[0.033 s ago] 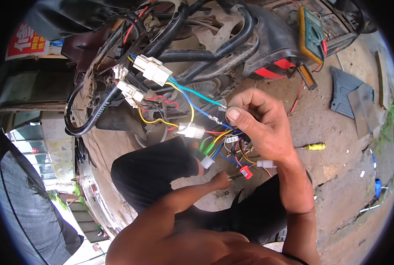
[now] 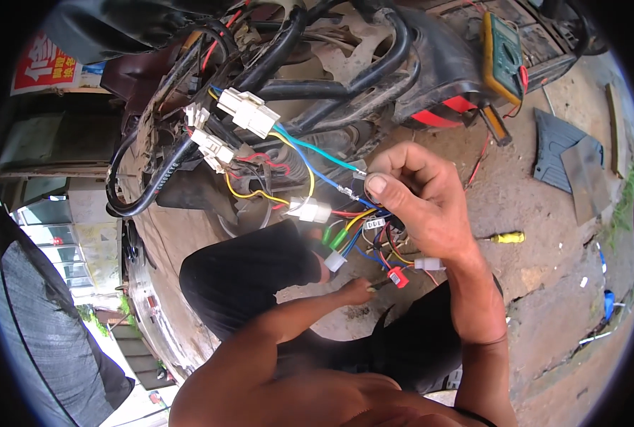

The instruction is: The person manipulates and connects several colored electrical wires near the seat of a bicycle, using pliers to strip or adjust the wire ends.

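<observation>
My right hand (image 2: pixel 427 203) is closed, thumb and forefinger pinching the end of a teal wire (image 2: pixel 324 156) by a small metal terminal. Under it runs a blue wire (image 2: pixel 317 169) with a metal joint. The teal, blue and yellow wires come out of a white plug connector (image 2: pixel 248 112). Below the right hand hangs a bundle of coloured wires with a white connector (image 2: pixel 310 209), a pale plug (image 2: pixel 335 261) and a red tag (image 2: pixel 398 277). My left hand (image 2: pixel 357 292) is closed lower down, at a thin dark object I cannot make out.
A vehicle's black tube frame (image 2: pixel 310 89) fills the top, with another white connector (image 2: pixel 214 148) among its wires. A green and yellow multimeter (image 2: pixel 503 57) rests at the upper right. A yellow-handled screwdriver (image 2: pixel 509 237) and a dark plastic panel (image 2: pixel 562 149) lie on the ground.
</observation>
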Motion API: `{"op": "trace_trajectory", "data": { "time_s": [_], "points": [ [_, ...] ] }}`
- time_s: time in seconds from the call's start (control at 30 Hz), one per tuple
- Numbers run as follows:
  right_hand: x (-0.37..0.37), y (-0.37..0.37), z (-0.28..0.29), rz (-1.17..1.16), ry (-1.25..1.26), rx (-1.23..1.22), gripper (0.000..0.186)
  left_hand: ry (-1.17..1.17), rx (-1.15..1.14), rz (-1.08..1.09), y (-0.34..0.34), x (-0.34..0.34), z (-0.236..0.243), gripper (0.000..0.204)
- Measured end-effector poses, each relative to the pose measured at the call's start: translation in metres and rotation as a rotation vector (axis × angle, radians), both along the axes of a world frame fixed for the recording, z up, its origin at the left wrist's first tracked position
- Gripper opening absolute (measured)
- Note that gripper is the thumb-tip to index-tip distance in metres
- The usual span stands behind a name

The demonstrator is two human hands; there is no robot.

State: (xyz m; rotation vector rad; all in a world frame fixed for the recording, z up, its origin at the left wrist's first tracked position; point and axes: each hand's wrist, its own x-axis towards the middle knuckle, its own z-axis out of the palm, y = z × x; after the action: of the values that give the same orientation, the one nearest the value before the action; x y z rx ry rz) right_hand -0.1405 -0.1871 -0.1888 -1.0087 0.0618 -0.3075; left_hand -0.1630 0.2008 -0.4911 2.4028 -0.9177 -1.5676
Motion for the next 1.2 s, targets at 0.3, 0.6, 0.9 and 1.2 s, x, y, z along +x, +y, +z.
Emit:
{"op": "trace_trajectory", "data": {
  "time_s": [0.3,0.6,0.9,1.2],
  "points": [
    [-0.004,-0.002,-0.006,-0.073,-0.001,-0.033,0.018,0.708,-0.096,0.421,-0.073,0.028,0.209,0.029],
    [-0.011,-0.001,-0.005,-0.112,0.018,-0.079,0.02,0.293,-0.411,0.318,-0.06,0.058,0.391,0.029],
    [-0.015,0.01,0.008,-0.204,-0.026,-0.133,0.015,-0.391,-0.422,0.146,-0.139,0.085,0.443,0.027],
    [-0.02,0.011,0.008,-0.282,-0.033,-0.297,0.013,-0.464,-0.504,0.012,-0.156,0.09,0.432,0.025]
  ]
}}
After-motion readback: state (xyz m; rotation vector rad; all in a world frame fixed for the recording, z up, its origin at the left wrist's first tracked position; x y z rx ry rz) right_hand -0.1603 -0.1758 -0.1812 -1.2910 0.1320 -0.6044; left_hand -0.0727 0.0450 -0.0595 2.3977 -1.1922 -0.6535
